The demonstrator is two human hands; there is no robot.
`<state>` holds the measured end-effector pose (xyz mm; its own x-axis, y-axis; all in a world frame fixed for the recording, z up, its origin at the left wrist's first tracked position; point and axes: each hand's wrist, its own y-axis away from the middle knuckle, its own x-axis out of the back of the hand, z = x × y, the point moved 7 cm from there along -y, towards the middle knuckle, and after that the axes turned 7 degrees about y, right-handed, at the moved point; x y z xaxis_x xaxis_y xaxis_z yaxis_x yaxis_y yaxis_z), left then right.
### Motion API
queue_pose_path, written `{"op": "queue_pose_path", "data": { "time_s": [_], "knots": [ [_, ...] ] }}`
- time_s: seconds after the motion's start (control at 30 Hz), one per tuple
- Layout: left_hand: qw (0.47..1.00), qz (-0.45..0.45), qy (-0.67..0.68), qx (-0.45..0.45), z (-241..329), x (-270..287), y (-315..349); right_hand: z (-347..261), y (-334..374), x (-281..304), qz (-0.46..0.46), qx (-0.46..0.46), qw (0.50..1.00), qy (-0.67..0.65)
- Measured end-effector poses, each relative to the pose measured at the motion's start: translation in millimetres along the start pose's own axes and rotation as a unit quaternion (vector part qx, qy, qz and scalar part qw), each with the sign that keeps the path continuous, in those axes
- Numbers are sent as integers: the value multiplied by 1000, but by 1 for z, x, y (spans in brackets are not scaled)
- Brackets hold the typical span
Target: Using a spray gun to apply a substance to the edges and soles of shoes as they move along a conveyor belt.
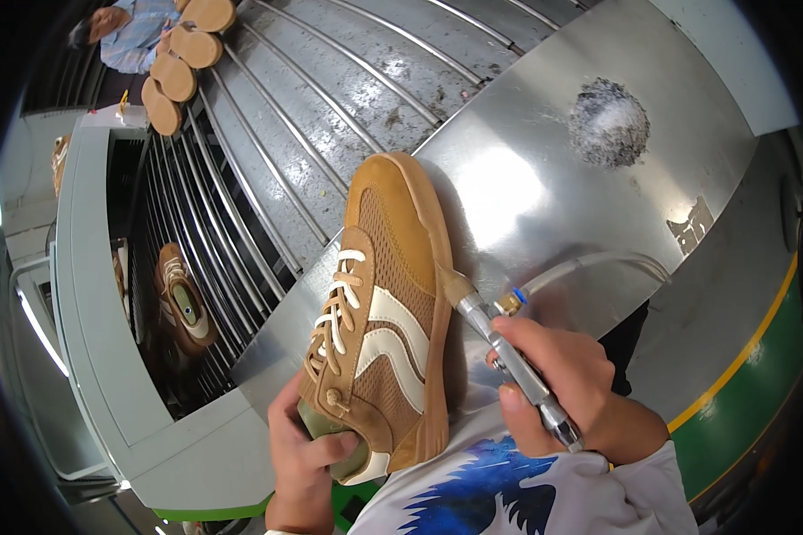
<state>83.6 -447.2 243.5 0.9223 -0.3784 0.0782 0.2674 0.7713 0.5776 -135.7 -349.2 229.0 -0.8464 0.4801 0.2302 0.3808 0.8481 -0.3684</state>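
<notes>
A tan and brown sneaker (388, 312) with white side stripes and white laces is held tilted, toe away from me, over the metal table. My left hand (308, 450) grips it at the heel, thumb inside the collar by the olive lining. In my right hand (567, 379) is a metal pen-shaped tool (519, 366) with a tan pointed tip, which looks like a brush. A clear hose (589, 260) joins it at a brass and blue fitting. The tip meets the sneaker's side near the sole edge, below the toe; whether it touches is hard to tell.
The shiny metal table (526, 116) bears a patch of grey-white residue (609, 123). Beyond it run metal rollers (330, 85). Another brown sneaker (184, 299) lies inside the grey machine (94, 294) at left. Several tan soles (194, 46) stand at the far left near a person (138, 36).
</notes>
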Motion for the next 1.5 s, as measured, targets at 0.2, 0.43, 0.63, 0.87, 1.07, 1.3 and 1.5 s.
{"op": "queue_pose_path", "data": {
  "time_s": [0.2, 0.43, 0.63, 0.87, 1.07, 1.3, 1.5],
  "knots": [
    [998, -11, 57, -5, -6, 5, 0, -22, 3, -7, -16, 7, 998, 55],
    [998, 9, 63, 4, -14, 24, 3, -26, 30, -5, -94, -7, 996, 0],
    [993, -33, 113, 13, -14, 20, -2, 20, -8, 26, 155, -173, 966, -116],
    [991, -47, 124, 27, -17, 28, -2, 42, -77, -45, 63, -235, 938, -247],
    [989, -40, 136, 40, -19, 32, -5, 50, -79, -62, 71, -254, 931, -251],
    [986, -62, 148, 45, -18, 33, -6, 51, -73, -68, 47, -325, 912, -247],
    [986, -96, 138, 19, -14, 36, -5, 56, -62, -54, 42, -277, 907, -314]
  ]
}}
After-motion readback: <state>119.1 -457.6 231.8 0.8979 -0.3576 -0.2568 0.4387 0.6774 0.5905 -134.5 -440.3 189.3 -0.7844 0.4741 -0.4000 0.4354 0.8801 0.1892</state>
